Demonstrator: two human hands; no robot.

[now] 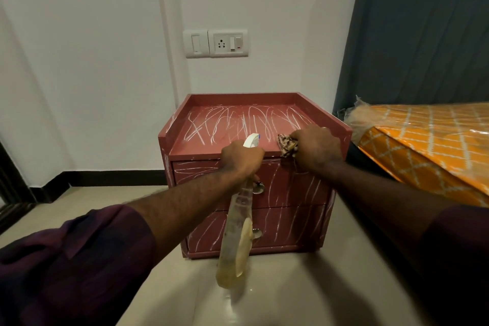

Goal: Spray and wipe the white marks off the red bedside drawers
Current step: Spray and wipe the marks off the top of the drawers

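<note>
The red bedside drawers (pixel 285 193) stand on the floor against the wall, just beside an orange-covered mattress (pixel 423 145), with white marks (pixel 238 122) scrawled across the recessed top panel and down both drawer fronts. The left hand (pixel 242 159) is curled tight round the neck of a spray bottle (pixel 234 241). The bottle's long body slants down and back toward the person, in front of the two drawer knobs, and its white nozzle (pixel 251 140) sits at the middle of the front edge, aimed away over the top. The densest scribbles lie straight ahead of that nozzle, so the spray seems to need only a trigger squeeze; whether a finger is on the trigger cannot be told. The right hand (pixel 317 148) grips a bunched patterned cloth (pixel 287 144) at the front right of the top, touching or just over the surface. From the cloth the marks run leftward and toward the back rim, so the wipe would likely sweep that way. No part of the top looks cleaned yet.
</note>
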